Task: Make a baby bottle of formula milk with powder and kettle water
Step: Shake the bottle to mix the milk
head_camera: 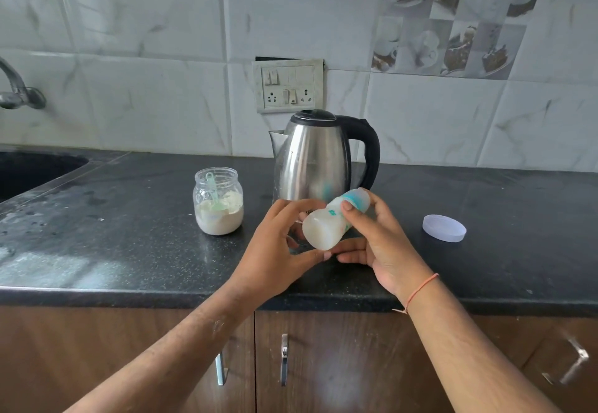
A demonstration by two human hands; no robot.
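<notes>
Translucent plastic baby bottle with a teal collar and teal markings, tipped nearly sideways above the counter, cloudy with milky liquid, rounded base toward the camera and cap end pointing up and right in front of the kettle. Gripped by the right hand around its upper half, thumb across the front, fingers curled behind the collar. Left hand cupped loosely beside the base, fingers bent, thumb reaching under it; cannot tell whether it actually touches the bottle. Behind, a brushed stainless steel kettle, pear-shaped, with black plastic lid and looped handle. To its left, a squat clear glass jar, lidless, holding off-white powder and a pale green plastic scoop. To the right, well apart from the hands, a round translucent lid lying flat. All on a speckled black granite countertop, smudged pale toward the left.
</notes>
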